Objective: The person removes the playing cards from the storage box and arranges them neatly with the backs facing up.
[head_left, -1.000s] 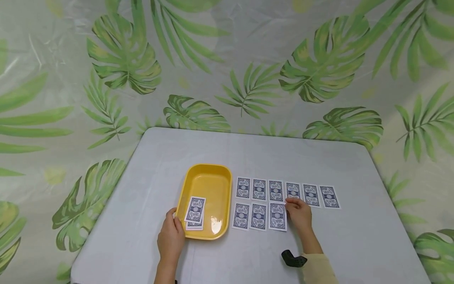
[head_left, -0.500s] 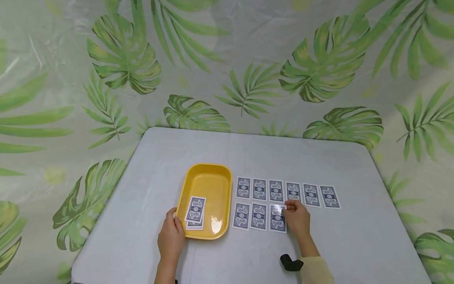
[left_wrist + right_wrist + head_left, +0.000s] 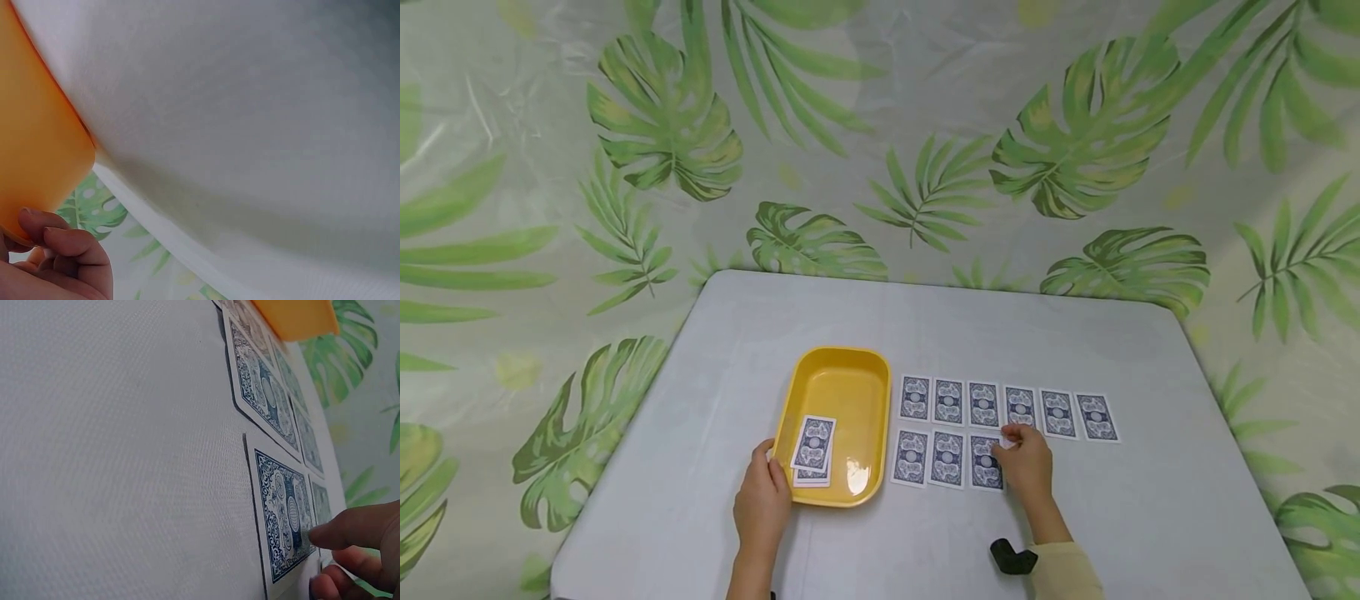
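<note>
My left hand (image 3: pixel 762 504) grips the near left rim of a yellow tray (image 3: pixel 880 392), thumb inside and fingers outside. In the left wrist view, curled fingers (image 3: pixel 75 244) sit against the tray's orange-looking side (image 3: pixel 37 137). Inside the tray lies a small stack of blue-backed cards (image 3: pixel 812 443). My right hand (image 3: pixel 1030 467) holds the upper right corner of the third playing card (image 3: pixel 985 467) in the near row. As the right wrist view shows, the thumb (image 3: pixel 331 534) rests on the patterned back of this card (image 3: pixel 281 512), other fingers curled at its edge.
Two more face-down cards, including the middle one (image 3: pixel 947 458), lie left of the held card. A far row of several face-down cards (image 3: pixel 1058 414) runs behind. A black device (image 3: pixel 1013 557) sits by the right sleeve (image 3: pixel 1063 571). Leaf-patterned sheeting (image 3: pixel 925 167) surrounds the white table (image 3: pixel 775 308).
The right hand has shifted slightly left, bringing the thumb onto the card's back. The card has moved a little toward the near edge. The left hand and tray stay in place.
</note>
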Available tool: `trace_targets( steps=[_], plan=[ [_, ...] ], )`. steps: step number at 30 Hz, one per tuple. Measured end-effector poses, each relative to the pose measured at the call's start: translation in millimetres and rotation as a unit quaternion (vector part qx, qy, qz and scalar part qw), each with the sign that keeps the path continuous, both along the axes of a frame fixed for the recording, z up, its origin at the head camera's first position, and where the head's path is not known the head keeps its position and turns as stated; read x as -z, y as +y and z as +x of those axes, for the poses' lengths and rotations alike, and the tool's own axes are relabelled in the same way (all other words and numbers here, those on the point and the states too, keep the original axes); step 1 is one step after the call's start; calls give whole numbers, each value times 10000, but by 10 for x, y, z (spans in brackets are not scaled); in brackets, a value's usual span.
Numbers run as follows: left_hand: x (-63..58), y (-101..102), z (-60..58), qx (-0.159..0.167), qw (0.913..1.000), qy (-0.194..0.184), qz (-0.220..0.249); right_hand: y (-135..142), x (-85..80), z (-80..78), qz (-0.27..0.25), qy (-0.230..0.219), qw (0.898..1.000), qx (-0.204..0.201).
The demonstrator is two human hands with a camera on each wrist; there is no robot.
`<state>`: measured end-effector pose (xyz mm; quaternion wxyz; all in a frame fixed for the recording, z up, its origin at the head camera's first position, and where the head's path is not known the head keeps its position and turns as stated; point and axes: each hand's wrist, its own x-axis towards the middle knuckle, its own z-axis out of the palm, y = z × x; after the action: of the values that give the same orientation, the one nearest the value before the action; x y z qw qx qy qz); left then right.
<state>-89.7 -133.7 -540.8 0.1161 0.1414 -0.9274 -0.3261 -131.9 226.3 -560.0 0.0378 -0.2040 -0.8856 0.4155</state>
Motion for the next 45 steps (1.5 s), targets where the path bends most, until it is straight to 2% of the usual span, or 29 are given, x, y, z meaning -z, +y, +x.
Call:
trace_targets(
  steps=[9,18,27,34,37,45],
  plan=[
    [19,-4,10,29,9999,105,-36,-120,-92,-64,-200,369,9989,-216],
    [27,-20,21,69,9996,275,-86,-328,-194,-143,-344,384,9976,-461],
    [-3,-12,15,84,9999,98,1,-586,-314,-229,-381,823,9934,-709],
    [-1,-11,10,43,9999,107,-2,-864,-510,-359,-624,819,9889,-1072],
    [16,-13,9,40,9999,109,-2,-991,-594,-413,-714,956,9848,-1263],
    [57,-22,0,15,9999,126,75,-1299,-702,-528,-975,877,9758,-1749]
  ],
)
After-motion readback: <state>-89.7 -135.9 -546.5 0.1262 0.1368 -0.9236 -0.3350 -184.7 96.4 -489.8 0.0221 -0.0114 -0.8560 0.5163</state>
